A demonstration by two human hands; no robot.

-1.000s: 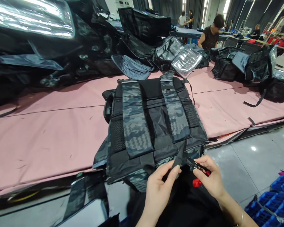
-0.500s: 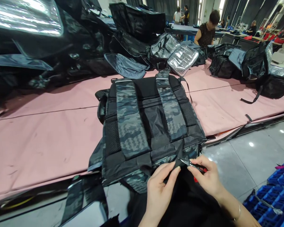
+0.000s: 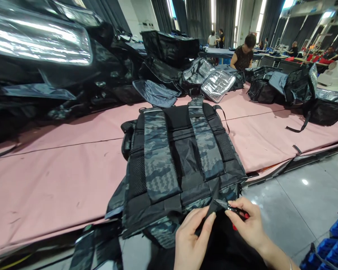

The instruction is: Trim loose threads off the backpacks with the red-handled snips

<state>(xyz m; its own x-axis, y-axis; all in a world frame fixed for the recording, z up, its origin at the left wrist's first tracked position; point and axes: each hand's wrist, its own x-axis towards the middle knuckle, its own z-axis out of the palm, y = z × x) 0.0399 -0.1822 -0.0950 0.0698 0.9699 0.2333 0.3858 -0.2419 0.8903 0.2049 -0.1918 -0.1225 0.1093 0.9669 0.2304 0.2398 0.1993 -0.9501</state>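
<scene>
A black and camouflage backpack (image 3: 186, 150) lies on the pink-covered table with its two padded shoulder straps facing up. At its lower edge my left hand (image 3: 195, 232) pinches a dark strap (image 3: 212, 206) between thumb and fingers. My right hand (image 3: 246, 221) is closed on small snips (image 3: 229, 208) with black and red handles. The tips of the snips rest at the strap, just right of my left fingertips. Part of the handles is hidden by my right fingers.
Black bags with silver lining (image 3: 163, 71) are piled at the back left, and more bags (image 3: 295, 86) sit at the back right. A person (image 3: 243, 54) stands beyond the table. Blue plastic crates (image 3: 334, 247) are on the floor at the lower right.
The view has tilted up, so the backpack and table appear lower. Both hands keep their hold on the strap and the snips, with little change between them.
</scene>
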